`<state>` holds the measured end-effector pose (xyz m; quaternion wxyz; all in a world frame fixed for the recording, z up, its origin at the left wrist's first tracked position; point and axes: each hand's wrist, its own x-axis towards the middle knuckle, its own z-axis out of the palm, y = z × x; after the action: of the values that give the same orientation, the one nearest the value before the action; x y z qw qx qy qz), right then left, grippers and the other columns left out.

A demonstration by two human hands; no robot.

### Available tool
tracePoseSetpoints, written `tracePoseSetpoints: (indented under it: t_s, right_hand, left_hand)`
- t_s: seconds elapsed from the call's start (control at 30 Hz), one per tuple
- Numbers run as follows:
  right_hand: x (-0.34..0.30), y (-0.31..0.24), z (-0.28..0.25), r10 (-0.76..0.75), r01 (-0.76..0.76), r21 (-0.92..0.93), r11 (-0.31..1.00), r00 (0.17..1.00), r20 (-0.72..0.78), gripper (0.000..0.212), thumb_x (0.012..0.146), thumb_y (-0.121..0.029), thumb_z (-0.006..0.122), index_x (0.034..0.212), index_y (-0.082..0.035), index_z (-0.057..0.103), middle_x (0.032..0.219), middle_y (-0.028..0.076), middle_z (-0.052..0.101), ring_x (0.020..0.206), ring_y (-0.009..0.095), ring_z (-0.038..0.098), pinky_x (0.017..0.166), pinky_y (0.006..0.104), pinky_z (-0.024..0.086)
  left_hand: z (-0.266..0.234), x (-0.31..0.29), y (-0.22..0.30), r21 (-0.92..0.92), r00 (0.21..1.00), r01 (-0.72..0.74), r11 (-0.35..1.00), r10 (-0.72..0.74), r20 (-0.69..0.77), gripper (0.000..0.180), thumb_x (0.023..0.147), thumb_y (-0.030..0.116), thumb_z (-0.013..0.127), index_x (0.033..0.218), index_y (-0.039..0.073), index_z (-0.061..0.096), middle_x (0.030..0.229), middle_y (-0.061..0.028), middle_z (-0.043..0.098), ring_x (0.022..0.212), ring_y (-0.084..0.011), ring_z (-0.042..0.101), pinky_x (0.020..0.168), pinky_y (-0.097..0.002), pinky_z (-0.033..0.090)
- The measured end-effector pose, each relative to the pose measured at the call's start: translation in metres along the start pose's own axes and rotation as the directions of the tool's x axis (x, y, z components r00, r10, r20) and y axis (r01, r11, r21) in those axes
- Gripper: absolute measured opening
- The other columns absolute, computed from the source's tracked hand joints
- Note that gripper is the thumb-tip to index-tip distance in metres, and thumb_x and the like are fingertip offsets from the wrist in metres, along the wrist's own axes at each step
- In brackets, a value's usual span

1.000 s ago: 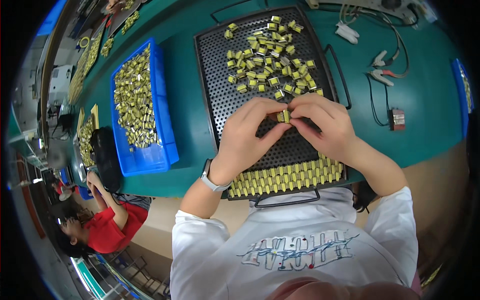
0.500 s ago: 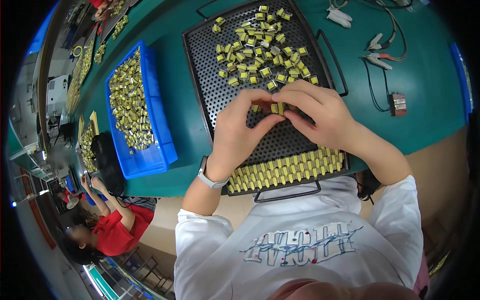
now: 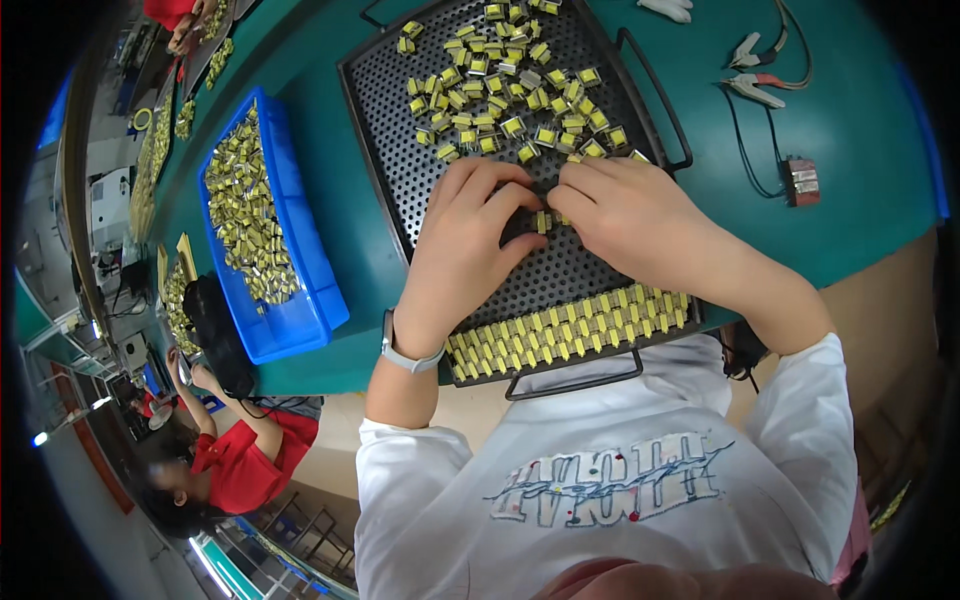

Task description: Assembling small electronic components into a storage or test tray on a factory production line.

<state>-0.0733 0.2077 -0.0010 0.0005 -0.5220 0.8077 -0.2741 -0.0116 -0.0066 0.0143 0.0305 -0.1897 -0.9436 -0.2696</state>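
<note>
Both my hands are over a black perforated metal tray on the table. My left hand pinches a small yellow-taped transformer between thumb and fingertips. Close beside it, my right hand is closed, fingers bent downward; a bit of yellow shows at its fingertips, mostly hidden. Beyond the hands lies a loose scatter of the same transformers, in mixed orientations. Along the tray's near edge, more transformers stand packed in neat rows.
A blue bin full of transformers stands left of the tray. Right of the tray are clip leads and a small reddish-brown block on a wire. A black bag lies at the left edge. A person in red works farther left.
My hands have drawn slightly apart; the left fingers have opened a little around the transformer, and the right fingers have turned downward. The whole view has shifted slightly.
</note>
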Motion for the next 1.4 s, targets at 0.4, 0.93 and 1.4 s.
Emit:
tracePoseSetpoints:
  t_s: [0.4,0.93,1.4]
  right_hand:
    - [0.001,-0.001,0.001,0.007,-0.012,0.05,0.999,0.996,0.088,0.029,0.078,-0.003,0.068,0.106,-0.003,0.061,0.098,0.01,0.059,0.095,0.03,0.063,0.08,0.0395,0.053]
    - [-0.008,-0.032,-0.032,-0.502,0.65,-0.023,0.76,0.564,-0.655,0.02,0.077,-0.01,0.062,0.097,-0.009,0.059,0.072,0.006,0.059,0.051,0.018,0.052,0.047,0.0282,0.038]
    - [-0.014,-0.029,-0.026,-0.248,0.388,0.148,0.91,0.794,-0.555,0.021,0.072,-0.007,0.07,0.092,-0.005,0.066,0.068,0.007,0.058,0.052,0.02,0.053,0.049,0.0314,0.042]
  left_hand:
    - [-0.007,-0.001,0.001,0.015,0.999,0.025,1.0,-0.025,0.021,0.044,0.062,0.008,0.086,0.1,0.006,0.065,0.112,-0.0078,0.062,0.111,-0.0303,0.056,0.095,-0.0438,0.047]
    - [-0.007,-0.001,-0.009,-0.018,0.979,0.204,0.979,-0.204,-0.011,0.027,0.076,-0.003,0.074,0.1,0.002,0.065,0.095,-0.0126,0.063,0.09,-0.0326,0.061,0.079,-0.0394,0.05]
    - [-0.008,-0.007,0.003,-0.752,0.913,0.355,0.556,-0.38,0.15,0.032,0.088,-0.008,0.066,0.12,-0.004,0.065,0.116,-0.0075,0.063,0.102,-0.0147,0.064,0.091,-0.0282,0.052]
